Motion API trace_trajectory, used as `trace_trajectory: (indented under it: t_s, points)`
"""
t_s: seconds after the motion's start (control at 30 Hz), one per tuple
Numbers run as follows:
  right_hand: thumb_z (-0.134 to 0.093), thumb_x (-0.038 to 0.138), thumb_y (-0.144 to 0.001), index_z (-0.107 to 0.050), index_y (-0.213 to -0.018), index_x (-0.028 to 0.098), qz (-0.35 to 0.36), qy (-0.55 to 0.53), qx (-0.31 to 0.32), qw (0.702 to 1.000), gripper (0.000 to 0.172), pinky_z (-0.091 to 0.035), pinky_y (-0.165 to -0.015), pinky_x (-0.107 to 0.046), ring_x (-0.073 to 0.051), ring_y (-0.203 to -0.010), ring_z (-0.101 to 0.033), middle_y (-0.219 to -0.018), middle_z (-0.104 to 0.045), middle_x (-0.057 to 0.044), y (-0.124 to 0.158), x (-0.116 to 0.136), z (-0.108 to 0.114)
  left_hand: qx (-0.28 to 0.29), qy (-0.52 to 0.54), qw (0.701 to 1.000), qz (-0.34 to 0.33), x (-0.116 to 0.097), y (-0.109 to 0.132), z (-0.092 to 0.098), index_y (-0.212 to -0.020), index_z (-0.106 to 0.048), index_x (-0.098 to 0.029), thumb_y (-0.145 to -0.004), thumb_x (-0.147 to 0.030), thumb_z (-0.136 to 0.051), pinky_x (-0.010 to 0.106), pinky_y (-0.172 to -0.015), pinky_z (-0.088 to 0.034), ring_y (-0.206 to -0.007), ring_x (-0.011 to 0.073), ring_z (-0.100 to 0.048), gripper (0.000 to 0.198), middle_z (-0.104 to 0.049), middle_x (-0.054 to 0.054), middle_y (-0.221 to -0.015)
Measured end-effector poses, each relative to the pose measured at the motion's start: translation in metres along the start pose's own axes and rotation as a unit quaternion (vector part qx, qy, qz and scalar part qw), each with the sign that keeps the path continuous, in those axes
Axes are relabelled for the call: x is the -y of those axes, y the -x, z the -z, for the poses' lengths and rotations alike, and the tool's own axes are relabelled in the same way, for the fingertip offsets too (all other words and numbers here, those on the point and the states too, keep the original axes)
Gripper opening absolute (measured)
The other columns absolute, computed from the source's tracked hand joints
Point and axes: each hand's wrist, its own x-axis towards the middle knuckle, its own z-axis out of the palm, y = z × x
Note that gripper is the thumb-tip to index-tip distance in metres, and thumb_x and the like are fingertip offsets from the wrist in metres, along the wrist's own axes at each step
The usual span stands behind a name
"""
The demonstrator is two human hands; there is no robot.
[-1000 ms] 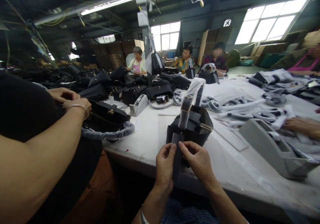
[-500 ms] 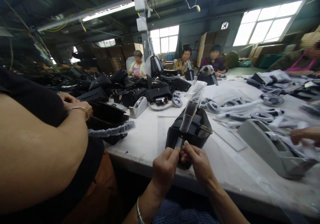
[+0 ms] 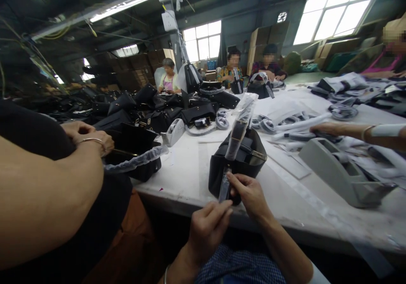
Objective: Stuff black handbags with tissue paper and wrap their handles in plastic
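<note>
A black handbag [image 3: 215, 172] stands at the near edge of the table, its side toward me. Up from it rises a strap wrapped in clear plastic [image 3: 234, 144]. The wrapped strap end [image 3: 225, 185] hangs down the side of the bag. My left hand [image 3: 209, 227] is closed, thumb and fingers pinching the bottom of that strap end. Higher up, my right hand [image 3: 249, 193] presses its thumb on the same strap end, with its other fingers curled beside the bag and partly hidden.
On the right stands a grey tape dispenser [image 3: 336, 178], with a smaller dispenser [image 3: 174, 132] farther off. A co-worker's arm [image 3: 355, 130] reaches over wrapped straps [image 3: 292, 121]. At left, another person's hands [image 3: 85, 138] are at an open black bag [image 3: 149, 165]. Black bags [image 3: 123, 102] lie piled behind.
My left hand has slid down, leaving more of the strap end showing. My right hand stays near the same spot. A co-worker's arm has reached farther in from the right.
</note>
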Motion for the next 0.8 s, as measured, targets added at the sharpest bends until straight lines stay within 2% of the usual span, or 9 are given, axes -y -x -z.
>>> trace_trajectory:
  t_s: [0.1,0.13,0.17,0.23,0.33,0.5,0.6,0.7,0.8]
  points:
    - [-0.065,0.058,-0.083,-0.063,-0.059,0.015,0.009,0.003,0.001,1.0,0.049,-0.033,-0.048,-0.023,-0.009,-0.048,-0.044,-0.052,-0.054,0.001,0.0,-0.001,0.0,-0.123,0.053,0.982,0.133,-0.005,-0.009,0.007,-0.095,-0.078,-0.024,-0.088,-0.038,-0.066,0.029,-0.075,-0.054,-0.077,0.0213,-0.067,0.02,-0.073,0.008,-0.085]
    - [-0.065,0.058,-0.083,-0.064,-0.06,0.015,0.015,0.005,0.0,1.0,0.049,-0.033,-0.047,-0.023,-0.009,-0.048,-0.044,-0.052,-0.055,0.001,0.001,-0.001,-0.001,-0.127,0.082,0.971,0.184,-0.004,-0.014,0.008,-0.093,-0.077,-0.022,-0.087,-0.044,-0.066,0.029,-0.072,-0.054,-0.075,0.021,-0.067,0.026,-0.072,0.008,-0.083]
    - [-0.065,0.058,-0.083,-0.065,-0.061,0.015,0.021,0.008,0.0,1.0,0.048,-0.033,-0.047,-0.023,-0.009,-0.049,-0.045,-0.052,-0.055,0.001,0.001,-0.002,-0.001,-0.105,0.12,0.96,0.23,-0.003,-0.019,0.007,-0.092,-0.076,-0.02,-0.087,-0.049,-0.065,0.028,-0.069,-0.054,-0.074,0.0205,-0.067,0.032,-0.072,0.008,-0.082]
    - [-0.065,0.058,-0.083,-0.067,-0.062,0.015,0.029,0.009,-0.004,1.0,0.047,-0.035,-0.047,-0.023,-0.01,-0.048,-0.046,-0.052,-0.055,0.001,0.0,-0.002,-0.003,-0.034,0.203,0.934,0.293,-0.002,-0.028,0.002,-0.092,-0.073,-0.017,-0.086,-0.056,-0.063,0.027,-0.067,-0.054,-0.072,0.0193,-0.066,0.041,-0.071,0.007,-0.082]
    - [-0.066,0.056,-0.082,-0.069,-0.066,0.015,0.039,-0.001,-0.017,0.999,0.044,-0.039,-0.047,-0.023,-0.011,-0.048,-0.05,-0.052,-0.056,0.001,0.0,-0.005,-0.005,0.015,0.269,0.904,0.333,-0.005,-0.034,-0.009,-0.093,-0.071,-0.016,-0.081,-0.059,-0.068,0.025,-0.065,-0.052,-0.067,0.0158,-0.063,0.044,-0.07,0.005,-0.08]
    - [-0.065,0.054,-0.084,-0.073,-0.071,0.014,0.05,-0.011,-0.029,0.998,0.043,-0.04,-0.047,-0.021,-0.01,-0.048,-0.053,-0.056,-0.062,0.0,0.001,-0.012,-0.01,-0.024,0.267,0.89,0.37,-0.005,-0.031,-0.022,-0.1,-0.07,-0.016,-0.067,-0.057,-0.081,0.015,-0.044,-0.033,-0.051,0.0072,-0.046,0.054,-0.058,-0.003,-0.064]
    - [-0.061,0.053,-0.088,-0.075,-0.075,0.015,0.057,0.02,-0.007,0.998,0.043,-0.04,-0.047,-0.02,-0.01,-0.047,-0.054,-0.057,-0.063,0.0,0.004,-0.011,-0.006,-0.062,0.248,0.887,0.385,0.006,-0.03,-0.026,-0.1,-0.071,-0.016,-0.057,-0.058,-0.085,0.016,-0.044,-0.032,-0.05,0.0061,-0.042,0.061,-0.058,-0.005,-0.063]
    - [-0.06,0.048,-0.091,-0.077,-0.081,0.018,0.119,0.087,-0.01,0.989,0.036,-0.048,-0.056,-0.023,-0.013,-0.056,-0.062,-0.068,-0.07,-0.002,0.011,-0.001,0.018,-0.088,0.167,0.907,0.376,0.016,-0.03,-0.023,-0.1,-0.072,-0.019,-0.054,-0.062,-0.084,0.022,-0.06,-0.046,-0.069,0.0146,-0.06,0.064,-0.07,0.0,-0.081]
    - [-0.059,0.039,-0.093,-0.077,-0.096,0.022,0.217,0.191,-0.142,0.947,0.025,-0.052,-0.082,-0.029,-0.019,-0.084,-0.069,-0.092,-0.075,-0.005,0.014,0.012,0.077,-0.092,0.055,0.926,0.362,0.02,-0.028,-0.018,-0.096,-0.074,-0.025,-0.053,-0.066,-0.08,0.035,-0.079,-0.054,-0.099,0.03,-0.068,0.059,-0.076,0.001,-0.095]
